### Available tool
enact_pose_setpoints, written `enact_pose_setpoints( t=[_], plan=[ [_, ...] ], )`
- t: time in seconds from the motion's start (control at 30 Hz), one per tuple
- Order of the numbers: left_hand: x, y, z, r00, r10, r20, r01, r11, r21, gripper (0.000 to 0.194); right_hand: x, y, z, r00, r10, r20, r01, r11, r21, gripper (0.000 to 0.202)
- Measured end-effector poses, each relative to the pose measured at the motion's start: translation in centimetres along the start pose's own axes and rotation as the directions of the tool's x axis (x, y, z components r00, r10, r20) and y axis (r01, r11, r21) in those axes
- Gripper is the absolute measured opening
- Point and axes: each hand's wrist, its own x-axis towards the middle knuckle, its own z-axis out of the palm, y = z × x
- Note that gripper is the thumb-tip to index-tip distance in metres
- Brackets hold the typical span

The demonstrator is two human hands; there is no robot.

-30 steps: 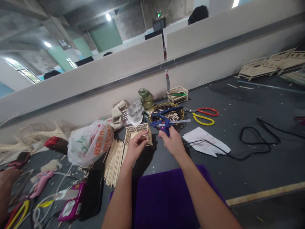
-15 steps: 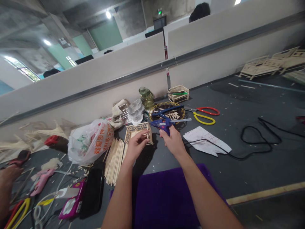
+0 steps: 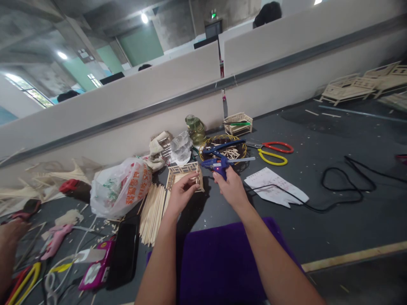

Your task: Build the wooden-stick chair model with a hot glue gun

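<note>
My right hand (image 3: 231, 186) is wrapped round the handle of a blue hot glue gun (image 3: 219, 164). A clear glue stick sticks out of its back, and its nozzle points left toward a small wooden stick model (image 3: 183, 170). My left hand (image 3: 183, 190) is closed at the right end of this model, with thumb and fingers pinched on its edge. The fingers partly hide that end. The model has a latticed back and side rails. Just left of my left forearm lies a bundle of thin wooden sticks (image 3: 153, 216).
A yellow-rimmed basket (image 3: 201, 148) of stick pieces, scissors (image 3: 275, 153) and paper (image 3: 275, 186) lie beyond my hands. A black cord (image 3: 330, 207) trails right. At left are a plastic bag (image 3: 119, 188), a phone (image 3: 123, 250) and another person's hand (image 3: 12, 233). Purple cloth (image 3: 222, 262) lies in front.
</note>
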Motion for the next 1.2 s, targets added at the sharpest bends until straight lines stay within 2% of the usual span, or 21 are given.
enact_pose_setpoints(
  t=[0.6, 0.97, 1.2],
  plan=[
    [0.0, 0.23, 0.04, 1.0, -0.02, 0.013, 0.02, 0.999, -0.025, 0.036, 0.03, 0.35, 0.0, 1.0, 0.005, -0.002, -0.005, 1.0, -0.008, 0.032],
    [-0.24, 0.17, 0.05, 0.998, 0.069, -0.011, -0.068, 0.994, 0.08, 0.035, -0.01, 0.4, -0.11, 1.0, 0.0, -0.018, 0.001, 1.0, 0.021, 0.032],
    [-0.27, 0.2, -0.01, 0.997, 0.072, -0.015, -0.069, 0.991, 0.118, 0.035, -0.15, 0.38, 0.03, 0.999, -0.023, -0.026, 0.024, 0.998, 0.06, 0.032]
  ],
)
